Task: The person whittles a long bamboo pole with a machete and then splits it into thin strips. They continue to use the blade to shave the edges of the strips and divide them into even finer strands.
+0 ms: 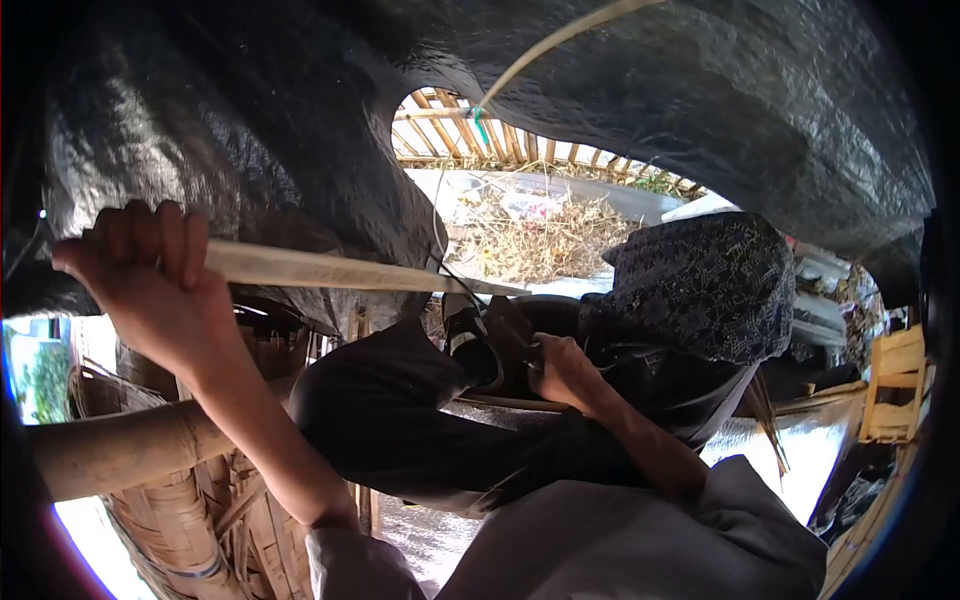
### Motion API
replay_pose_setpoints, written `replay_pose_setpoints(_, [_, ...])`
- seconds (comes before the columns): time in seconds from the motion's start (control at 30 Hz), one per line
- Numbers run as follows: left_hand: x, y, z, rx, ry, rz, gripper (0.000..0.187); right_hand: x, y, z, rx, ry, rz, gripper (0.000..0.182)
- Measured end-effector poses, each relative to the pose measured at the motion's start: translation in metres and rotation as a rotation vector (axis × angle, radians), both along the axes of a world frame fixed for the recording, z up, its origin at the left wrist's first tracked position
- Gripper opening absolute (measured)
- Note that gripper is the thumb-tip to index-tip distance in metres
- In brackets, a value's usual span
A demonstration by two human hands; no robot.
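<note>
My left hand (165,275), raised at the left, has its fingers wrapped round one end of a long pale bamboo strip (320,268). The strip runs to the right, narrowing in this view, and its far end lies over my lap close to my right hand (568,373). That hand is closed round the handle of a knife with a broad dark blade (510,335), its blade upright just under the strip's far end. My legs in dark trousers (400,405) are bent beneath, and a sandalled foot (470,345) shows beside the blade.
A thick bamboo pole (130,447) crosses at the left above woven bamboo baskets (170,520). Black plastic sheeting (650,80) hangs low overhead. Dry straw (540,240) lies beyond, patterned dark cloth (700,285) covers something near my right arm, and a wooden frame (893,385) stands far right.
</note>
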State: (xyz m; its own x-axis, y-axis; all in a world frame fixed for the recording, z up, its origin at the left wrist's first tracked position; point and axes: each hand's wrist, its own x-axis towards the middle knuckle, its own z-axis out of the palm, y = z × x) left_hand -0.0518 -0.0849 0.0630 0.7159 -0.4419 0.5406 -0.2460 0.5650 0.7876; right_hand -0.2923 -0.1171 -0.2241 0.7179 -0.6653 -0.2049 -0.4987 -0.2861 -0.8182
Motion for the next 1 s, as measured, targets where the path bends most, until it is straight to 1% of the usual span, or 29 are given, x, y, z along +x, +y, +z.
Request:
replay_pose_setpoints(0.03, [0.000, 0.002, 0.002, 0.021, 0.000, 0.054, 0.050, -0.003, -0.003, -0.012, 0.009, 0.087, -0.005, 0.015])
replay_pose_setpoints(0.07, [-0.001, -0.001, -0.001, 0.024, -0.004, 0.044, 0.050, -0.007, -0.006, -0.020, 0.013, 0.083, -0.015, 0.015])
replay_pose_setpoints(0.13, [-0.006, -0.008, -0.011, 0.054, 0.052, -0.106, 0.050, -0.009, -0.017, -0.022, 0.103, 0.249, 0.034, 0.021])
replay_pose_setpoints(0.17, [-0.009, -0.011, -0.011, 0.052, 0.041, -0.025, 0.050, -0.011, -0.017, -0.021, 0.116, 0.251, 0.037, 0.021])
replay_pose_setpoints(0.2, [-0.009, -0.011, -0.012, 0.069, 0.043, -0.030, 0.050, -0.009, -0.018, -0.001, 0.024, 0.184, 0.117, 0.019])
replay_pose_setpoints(0.23, [-0.008, -0.012, -0.011, 0.065, 0.041, 0.028, 0.050, -0.006, -0.018, 0.011, -0.080, 0.110, 0.190, 0.018])
replay_pose_setpoints(0.27, [-0.007, -0.015, -0.010, 0.057, 0.037, 0.082, 0.050, -0.003, -0.014, 0.012, -0.077, 0.104, 0.178, 0.018])
replay_pose_setpoints(0.33, [-0.009, -0.017, -0.008, 0.061, 0.056, 0.090, 0.050, 0.001, -0.004, 0.018, 0.004, -0.138, 0.118, 0.023])
replay_pose_setpoints(0.37, [-0.007, -0.016, -0.008, 0.061, 0.027, 0.090, 0.050, 0.004, -0.001, 0.028, 0.031, -0.208, 0.115, 0.030])
replay_pose_setpoints(0.4, [-0.008, -0.015, -0.007, 0.062, -0.003, 0.092, 0.050, 0.008, 0.000, 0.028, 0.040, -0.209, 0.111, 0.030])
replay_pose_setpoints(0.43, [-0.012, -0.014, -0.003, 0.052, 0.022, 0.141, 0.050, 0.012, 0.001, 0.026, 0.080, -0.135, 0.078, 0.032])
replay_pose_setpoints(0.47, [-0.014, -0.010, 0.000, 0.057, 0.015, 0.135, 0.050, 0.015, 0.002, 0.021, 0.116, -0.065, 0.043, 0.034])
replay_pose_setpoints(0.5, [-0.013, -0.005, 0.003, 0.047, -0.013, 0.142, 0.050, 0.016, 0.007, -0.016, 0.132, -0.024, -0.046, 0.031])
replay_pose_setpoints(0.53, [-0.012, -0.003, 0.006, 0.035, -0.040, 0.148, 0.050, 0.012, 0.003, -0.043, 0.131, -0.031, -0.055, 0.031])
replay_pose_setpoints(0.57, [-0.010, -0.003, 0.003, 0.021, -0.015, 0.173, 0.050, 0.005, -0.003, -0.065, 0.161, 0.104, -0.044, 0.026])
replay_pose_setpoints(0.6, [-0.012, -0.006, -0.001, 0.017, -0.019, 0.162, 0.050, 0.001, -0.009, -0.071, 0.190, 0.239, -0.035, 0.023])
replay_pose_setpoints(0.63, [-0.013, -0.009, -0.006, 0.034, -0.007, 0.087, 0.050, -0.002, -0.012, -0.077, 0.189, 0.235, -0.046, 0.023])
replay_pose_setpoints(0.67, [-0.016, -0.013, -0.010, 0.050, 0.009, 0.018, 0.050, -0.005, -0.015, -0.083, 0.131, 0.197, -0.047, 0.021])
replay_pose_setpoints(0.7, [-0.023, -0.019, -0.008, 0.033, 0.001, 0.055, 0.051, -0.007, -0.015, -0.079, 0.083, 0.164, -0.041, 0.021])
replay_pose_setpoints(0.73, [-0.025, -0.018, -0.007, 0.041, 0.005, 0.054, 0.051, -0.008, -0.013, -0.074, 0.091, 0.168, -0.041, 0.021])
replay_pose_setpoints(0.8, [-0.025, -0.023, -0.005, 0.041, 0.004, 0.134, 0.050, 0.004, -0.016, -0.060, 0.069, 0.237, 0.059, 0.020])
replay_pose_setpoints(0.83, [-0.023, -0.023, -0.004, 0.039, 0.000, 0.125, 0.050, 0.010, -0.014, -0.057, 0.068, 0.232, 0.050, 0.020])
replay_pose_setpoints(0.9, [-0.017, -0.019, -0.006, 0.060, -0.006, 0.126, 0.050, 0.019, -0.003, -0.053, 0.064, 0.020, 0.046, 0.022])
replay_pose_setpoints(0.93, [-0.016, -0.018, -0.006, 0.068, -0.002, 0.126, 0.050, 0.021, -0.002, -0.036, 0.072, 0.025, 0.046, 0.022])
replay_pose_setpoints(0.97, [-0.017, -0.018, -0.003, 0.058, -0.009, 0.179, 0.050, 0.022, -0.008, -0.008, 0.143, 0.022, 0.032, 0.023])
replay_pose_setpoints(1.0, [-0.017, -0.018, 0.000, 0.046, -0.019, 0.234, 0.050, 0.022, -0.011, 0.007, 0.213, 0.016, 0.019, 0.025])
